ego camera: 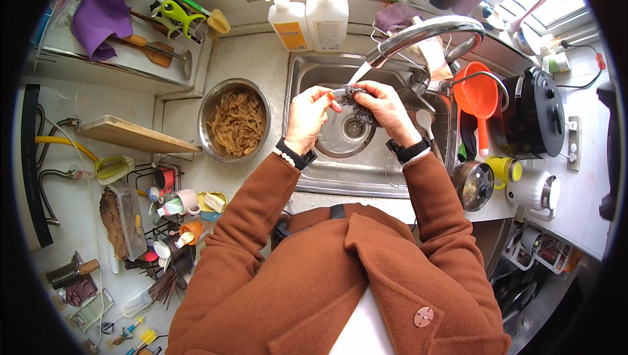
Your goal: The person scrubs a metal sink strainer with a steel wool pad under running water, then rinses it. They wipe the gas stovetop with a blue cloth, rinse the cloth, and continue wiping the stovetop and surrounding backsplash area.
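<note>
Over the stainless steel sink [353,184], my left hand [310,114] pinches a small pale item [338,92] with a curved edge. Most of that item is hidden by fingers and scrubber, so its kind is unclear. My right hand [387,109] grips a dark steel wool scrubber [360,107] and presses it against the pale item. Water [359,73] runs from the curved chrome faucet [427,36] just behind both hands. Below them lies the sink drain [354,128]. A white spoon [424,120] rests in the basin, right of my right hand.
Left of the sink stands a steel bowl [201,124] holding brown, strip-like food. Two white pump bottles [306,21] stand behind the basin. At right are an orange ladle [475,92], a black cooker [532,114] and a glass-lidded pot [472,185]. A wooden board [137,134] juts in from the left.
</note>
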`<action>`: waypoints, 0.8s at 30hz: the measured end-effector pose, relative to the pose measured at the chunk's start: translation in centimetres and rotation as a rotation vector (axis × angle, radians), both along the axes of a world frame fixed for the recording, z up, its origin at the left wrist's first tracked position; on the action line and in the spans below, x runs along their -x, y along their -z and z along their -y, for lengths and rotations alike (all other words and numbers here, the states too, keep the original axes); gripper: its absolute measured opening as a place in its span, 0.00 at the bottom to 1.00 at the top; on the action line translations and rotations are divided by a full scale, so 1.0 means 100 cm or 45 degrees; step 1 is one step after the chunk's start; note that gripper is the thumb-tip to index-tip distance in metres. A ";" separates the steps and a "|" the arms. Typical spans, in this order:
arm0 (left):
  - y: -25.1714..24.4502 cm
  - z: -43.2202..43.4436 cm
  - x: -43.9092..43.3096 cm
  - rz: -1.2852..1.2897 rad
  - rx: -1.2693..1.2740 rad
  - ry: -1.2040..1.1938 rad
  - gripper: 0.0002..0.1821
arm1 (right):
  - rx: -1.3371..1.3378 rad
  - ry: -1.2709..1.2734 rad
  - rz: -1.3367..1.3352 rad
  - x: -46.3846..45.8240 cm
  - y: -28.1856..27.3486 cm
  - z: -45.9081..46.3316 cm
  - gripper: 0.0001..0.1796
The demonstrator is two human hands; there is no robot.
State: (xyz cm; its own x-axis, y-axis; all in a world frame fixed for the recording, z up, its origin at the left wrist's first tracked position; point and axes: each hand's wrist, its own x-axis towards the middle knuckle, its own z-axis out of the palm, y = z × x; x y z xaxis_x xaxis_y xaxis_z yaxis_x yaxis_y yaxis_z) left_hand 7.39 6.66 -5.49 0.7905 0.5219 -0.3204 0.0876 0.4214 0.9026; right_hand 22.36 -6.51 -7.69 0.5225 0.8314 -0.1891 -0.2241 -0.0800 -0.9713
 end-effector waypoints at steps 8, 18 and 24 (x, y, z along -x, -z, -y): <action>0.001 0.007 -0.002 -0.034 -0.065 -0.008 0.07 | 0.080 0.099 -0.098 0.002 0.000 -0.003 0.09; -0.001 0.000 -0.005 0.017 -0.021 0.038 0.07 | 0.075 0.091 0.060 -0.001 -0.001 -0.003 0.09; 0.007 0.001 -0.010 -0.042 -0.050 0.006 0.07 | 0.150 0.149 0.505 0.008 -0.003 -0.013 0.11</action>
State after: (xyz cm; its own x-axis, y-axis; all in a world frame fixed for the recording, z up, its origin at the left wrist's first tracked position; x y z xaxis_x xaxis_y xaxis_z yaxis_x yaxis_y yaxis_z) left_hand 8.40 6.61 -6.17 0.7822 0.5313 -0.3253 0.1191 0.3849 0.9152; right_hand 21.57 -5.25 -7.39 0.6631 0.7472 -0.0446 0.1510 -0.1918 -0.9697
